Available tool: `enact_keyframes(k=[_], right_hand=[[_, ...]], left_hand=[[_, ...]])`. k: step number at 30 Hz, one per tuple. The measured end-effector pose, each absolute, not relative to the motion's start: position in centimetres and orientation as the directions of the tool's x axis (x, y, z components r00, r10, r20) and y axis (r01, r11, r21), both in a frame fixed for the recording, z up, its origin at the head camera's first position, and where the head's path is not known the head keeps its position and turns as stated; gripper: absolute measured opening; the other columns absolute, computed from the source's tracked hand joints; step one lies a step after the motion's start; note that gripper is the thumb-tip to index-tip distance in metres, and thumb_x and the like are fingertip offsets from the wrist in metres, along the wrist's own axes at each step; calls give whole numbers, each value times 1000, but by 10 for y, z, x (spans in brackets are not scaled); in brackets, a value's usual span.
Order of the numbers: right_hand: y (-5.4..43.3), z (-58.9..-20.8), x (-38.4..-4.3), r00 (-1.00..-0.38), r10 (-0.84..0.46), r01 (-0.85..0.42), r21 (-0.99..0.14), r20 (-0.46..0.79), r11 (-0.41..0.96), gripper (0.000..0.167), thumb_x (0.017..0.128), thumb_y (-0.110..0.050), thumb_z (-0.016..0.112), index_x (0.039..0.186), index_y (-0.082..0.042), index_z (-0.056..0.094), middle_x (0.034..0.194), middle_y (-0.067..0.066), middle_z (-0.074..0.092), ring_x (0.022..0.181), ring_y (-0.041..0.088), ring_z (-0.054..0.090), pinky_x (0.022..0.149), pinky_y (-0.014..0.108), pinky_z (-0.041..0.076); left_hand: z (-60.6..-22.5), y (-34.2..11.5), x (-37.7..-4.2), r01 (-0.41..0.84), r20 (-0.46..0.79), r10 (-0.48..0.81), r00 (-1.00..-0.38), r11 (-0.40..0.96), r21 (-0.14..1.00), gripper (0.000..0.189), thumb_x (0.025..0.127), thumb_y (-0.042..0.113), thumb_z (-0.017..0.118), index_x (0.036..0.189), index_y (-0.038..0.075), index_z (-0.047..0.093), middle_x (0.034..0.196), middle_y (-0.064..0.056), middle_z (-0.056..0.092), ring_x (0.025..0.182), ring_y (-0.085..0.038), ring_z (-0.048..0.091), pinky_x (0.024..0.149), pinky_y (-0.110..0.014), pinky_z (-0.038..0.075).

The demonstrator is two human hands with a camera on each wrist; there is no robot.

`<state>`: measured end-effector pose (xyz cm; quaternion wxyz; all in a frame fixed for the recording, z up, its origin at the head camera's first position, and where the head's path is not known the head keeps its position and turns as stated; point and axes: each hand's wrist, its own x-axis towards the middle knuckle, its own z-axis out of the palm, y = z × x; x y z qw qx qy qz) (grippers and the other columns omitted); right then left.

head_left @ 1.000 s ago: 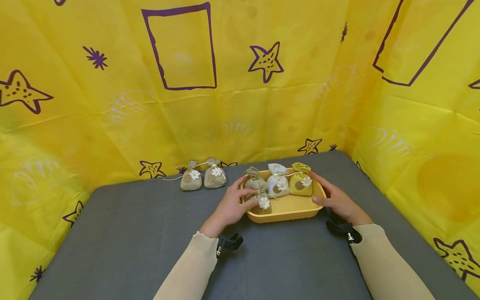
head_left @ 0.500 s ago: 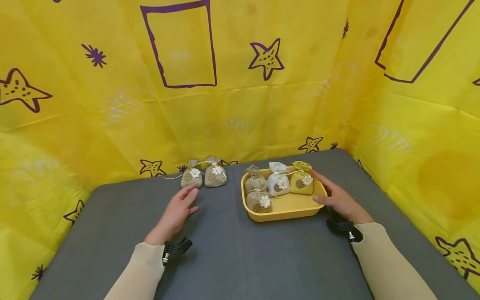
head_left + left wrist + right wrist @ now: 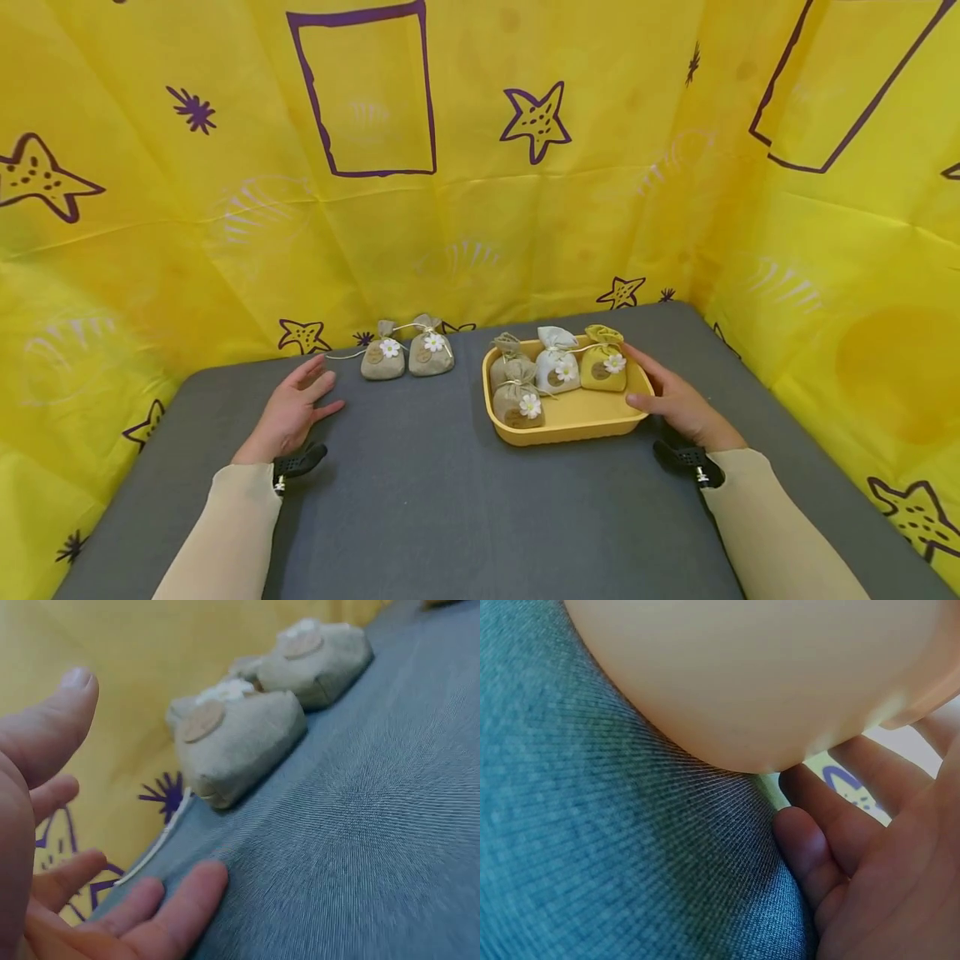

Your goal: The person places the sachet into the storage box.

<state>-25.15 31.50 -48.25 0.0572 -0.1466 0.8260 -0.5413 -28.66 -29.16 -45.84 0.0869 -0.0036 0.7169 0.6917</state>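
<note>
Sachets (image 3: 382,367) of beige cloth sat paired on the tabletop (image 3: 420,500), just right of the nearer left hand (image 3: 291,410), loosely spread and empty, while the right hand (image 3: 684,408) gripped the yellow tray (image 3: 566,434).

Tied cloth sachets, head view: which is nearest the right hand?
The yellow cloth sachet, at the right of the rounded yellow tray; the white one and four beige ones sit farther left.
</note>
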Motion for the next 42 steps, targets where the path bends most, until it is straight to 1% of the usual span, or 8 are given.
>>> enact_keyframes(k=[3,8,15,20,27,33,37,42], right_hand=[[315,-483,-251,-951,-302,-181,-911,66,372,80,93,-20,67,160,-29,24,163,5,19,146,32,20,110,40,27],[315,-484,-251,-950,-305,-178,-919,67,353,79,93,-19,67,160,-30,25,163,5,19,146,32,19,111,47,25],[314,-484,-251,-950,-306,-172,-928,67,330,80,93,-18,67,160,-28,25,163,5,19,146,32,18,99,14,30],[314,-484,-251,-950,-306,-171,-929,67,328,79,93,-19,67,160,-29,25,163,4,19,146,31,18,98,13,30],[316,-485,-252,-948,-309,-179,-920,68,347,80,93,-20,67,160,-30,24,163,5,19,146,33,19,107,28,29],[315,-482,-251,-946,-315,-184,-926,76,329,80,93,-18,68,160,-29,25,163,4,19,146,32,18,98,13,30],[315,-482,-251,-947,-313,-181,-924,72,337,80,93,-19,68,160,-29,25,163,4,19,146,32,19,107,27,31],[316,-482,-251,-946,-317,-186,-920,72,345,80,93,-20,67,160,-29,24,163,7,18,145,35,20,110,55,24]], left_hand=[[-462,-283,-301,-96,-103,125,-987,56,994,74,103,25,57,161,11,12,165,-13,0,146,-36,17,96,-49,46],[-467,-266,-324,-56,-69,153,-986,86,995,74,103,23,57,161,11,13,165,-13,3,144,-36,25,93,-45,49],[-470,-249,-339,-14,-60,166,-984,264,965,72,101,20,62,160,12,22,160,-18,23,131,-38,43,88,-38,53],[-466,-238,-336,-1,-57,105,-993,472,881,62,99,21,65,154,8,37,147,-21,42,120,-34,51,85,-34,54],[-462,-233,-324,-28,-82,72,-994,555,832,56,96,24,70,144,6,47,142,-24,47,97,-30,64,82,-39,55],[-451,-225,-291,-76,-149,58,-987,650,756,53,91,26,75,136,8,53,139,-23,50,111,-35,56,89,-48,49],[-437,-225,-273,-51,-200,117,-973,736,675,54,87,31,78,131,8,56,132,-24,54,111,-38,54,89,-53,45],[-433,-234,-269,-2,-195,208,-959,677,736,58,89,32,77,138,10,53,131,-23,56,107,-34,60,86,-50,51]])
